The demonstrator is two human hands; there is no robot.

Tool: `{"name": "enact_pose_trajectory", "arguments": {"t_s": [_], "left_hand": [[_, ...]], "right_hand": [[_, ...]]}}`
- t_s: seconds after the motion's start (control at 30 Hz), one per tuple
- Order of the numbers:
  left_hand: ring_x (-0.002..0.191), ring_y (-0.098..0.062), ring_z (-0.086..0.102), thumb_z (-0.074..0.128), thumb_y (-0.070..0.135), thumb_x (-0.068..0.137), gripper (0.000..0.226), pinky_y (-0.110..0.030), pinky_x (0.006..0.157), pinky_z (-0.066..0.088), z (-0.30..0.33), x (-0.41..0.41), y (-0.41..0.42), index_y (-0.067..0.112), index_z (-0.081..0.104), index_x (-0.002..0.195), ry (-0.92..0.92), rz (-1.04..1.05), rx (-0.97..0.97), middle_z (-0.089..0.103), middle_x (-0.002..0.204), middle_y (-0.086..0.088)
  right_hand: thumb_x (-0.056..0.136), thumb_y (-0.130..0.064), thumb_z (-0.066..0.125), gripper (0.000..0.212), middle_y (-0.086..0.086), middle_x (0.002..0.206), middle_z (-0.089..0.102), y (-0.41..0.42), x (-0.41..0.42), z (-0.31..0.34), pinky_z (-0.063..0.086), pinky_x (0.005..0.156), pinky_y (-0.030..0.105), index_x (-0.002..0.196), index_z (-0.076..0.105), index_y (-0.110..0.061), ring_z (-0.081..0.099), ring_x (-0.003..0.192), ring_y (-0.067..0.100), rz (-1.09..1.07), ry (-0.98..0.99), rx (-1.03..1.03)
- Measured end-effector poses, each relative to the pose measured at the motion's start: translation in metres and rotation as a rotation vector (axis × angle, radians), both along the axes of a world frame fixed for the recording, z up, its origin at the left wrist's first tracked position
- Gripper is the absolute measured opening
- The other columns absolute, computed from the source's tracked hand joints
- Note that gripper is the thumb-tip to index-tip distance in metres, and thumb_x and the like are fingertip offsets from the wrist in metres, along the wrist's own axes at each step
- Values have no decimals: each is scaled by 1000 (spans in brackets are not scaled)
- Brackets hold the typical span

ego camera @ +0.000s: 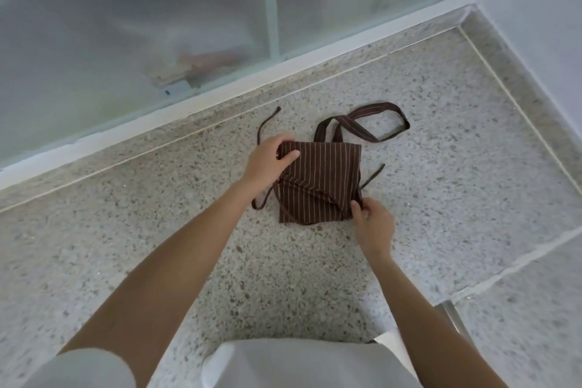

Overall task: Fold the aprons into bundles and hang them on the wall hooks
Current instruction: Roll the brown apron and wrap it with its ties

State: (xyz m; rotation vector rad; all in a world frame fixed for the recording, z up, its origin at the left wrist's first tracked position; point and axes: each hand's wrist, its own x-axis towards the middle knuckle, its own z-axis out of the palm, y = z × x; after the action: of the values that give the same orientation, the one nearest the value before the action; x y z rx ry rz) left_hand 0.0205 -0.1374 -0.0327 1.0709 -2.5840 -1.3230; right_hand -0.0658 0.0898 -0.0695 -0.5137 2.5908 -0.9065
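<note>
Watching the folded striped apron point(318, 179) at frame centre on the speckled worktop point(157, 246), we note the left hand point(267, 161) gripping its upper-left corner, the right hand point(373, 224) pinching its lower-right edge; loose ties point(267, 123) could snag, unravelling the bundle.

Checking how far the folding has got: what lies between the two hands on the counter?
In the head view, the folded brown striped apron spans the gap; the left hand grips its far corner, the right hand its near one.

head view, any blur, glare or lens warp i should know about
Head view: the striped apron, left hand and right hand are fairly sharp under soft, even light; wide-angle warp bends the counter edge; frosted glass blurs what is behind it.
</note>
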Motion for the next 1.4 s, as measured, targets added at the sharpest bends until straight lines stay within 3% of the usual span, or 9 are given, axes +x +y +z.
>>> {"name": "enact_pose_trajectory", "arguments": {"t_s": [0.17, 0.47, 0.63, 0.87, 0.97, 1.03, 1.1, 1.23, 1.4], "left_hand": [[123, -12, 45, 58, 15, 91, 40, -18, 96, 35, -8, 9, 16, 21, 50, 130, 83, 76, 117, 49, 135, 1], [122, -24, 38, 67, 39, 82, 57, -37, 98, 39, -24, 20, 27, 22, 44, 131, -176, 19, -372, 38, 135, -8], [112, -15, 51, 52, 49, 87, 37, -37, 102, 34, -22, 69, 70, 26, 59, 116, -28, -512, -492, 58, 116, 4], [82, -12, 56, 23, 47, 99, 52, -35, 99, 27, -25, 125, 54, 26, 66, 79, -51, -647, -707, 61, 77, 13], [113, -16, 53, 16, 48, 99, 62, -50, 112, 2, -8, 142, 36, 27, 73, 82, -371, -558, -787, 67, 99, 8], [141, -19, 22, 22, 50, 98, 52, -61, 104, -21, 1, 151, 31, 32, 72, 96, -747, -476, -756, 50, 136, 5], [143, -20, 13, 26, 48, 98, 46, -63, 105, -16, 7, 153, 29, 32, 67, 110, -927, -437, -705, 40, 145, 3], [115, -21, 47, 39, 37, 96, 34, -37, 102, 34, 8, 144, 42, 19, 60, 115, -595, -310, -582, 56, 119, -2], [134, -20, 31, 62, 31, 85, 61, -36, 110, 23, -1, 114, 70, 20, 38, 140, -174, -437, -462, 35, 146, -2]], "right_hand": [[94, -25, 52, 24, 5, 67, 61, 6, 1, 0, 36, 53, 29, 78, 59, -8, 56, 61, 21, -30, -26, 24], [90, -19, 59, 24, 6, 106, 57, -3, -6, 6, 46, 72, 32, 110, 52, -10, 55, 90, 19, 75, 123, 34], [79, -48, 67, 62, 8, 117, 57, 7, 1, 4, 43, 91, 41, 125, 47, -11, 53, 106, 26, 226, 168, 161], [86, -18, 65, 48, 7, 99, 65, 9, -9, 18, 51, 73, 40, 127, 41, -19, 61, 79, 22, 279, 130, 105], [87, -16, 62, 45, 6, 87, 63, 13, -13, 24, 45, 58, 32, 127, 41, -18, 59, 70, 22, 310, 172, 75], [87, -17, 60, 45, 4, 77, 60, 16, -14, 24, 37, 48, 27, 127, 40, -21, 56, 62, 20, 325, 176, 97], [85, -17, 60, 46, 3, 71, 58, 21, -13, 24, 38, 46, 27, 126, 40, -22, 54, 58, 19, 315, 178, 102], [86, -18, 60, 47, 1, 77, 56, 30, -3, 25, 45, 51, 31, 130, 43, -23, 51, 60, 16, 422, 164, 85], [75, -10, 66, 62, 19, 144, 33, 42, 3, 11, 38, 102, 51, 133, 48, -18, 32, 132, 36, 624, 480, 233]]}}
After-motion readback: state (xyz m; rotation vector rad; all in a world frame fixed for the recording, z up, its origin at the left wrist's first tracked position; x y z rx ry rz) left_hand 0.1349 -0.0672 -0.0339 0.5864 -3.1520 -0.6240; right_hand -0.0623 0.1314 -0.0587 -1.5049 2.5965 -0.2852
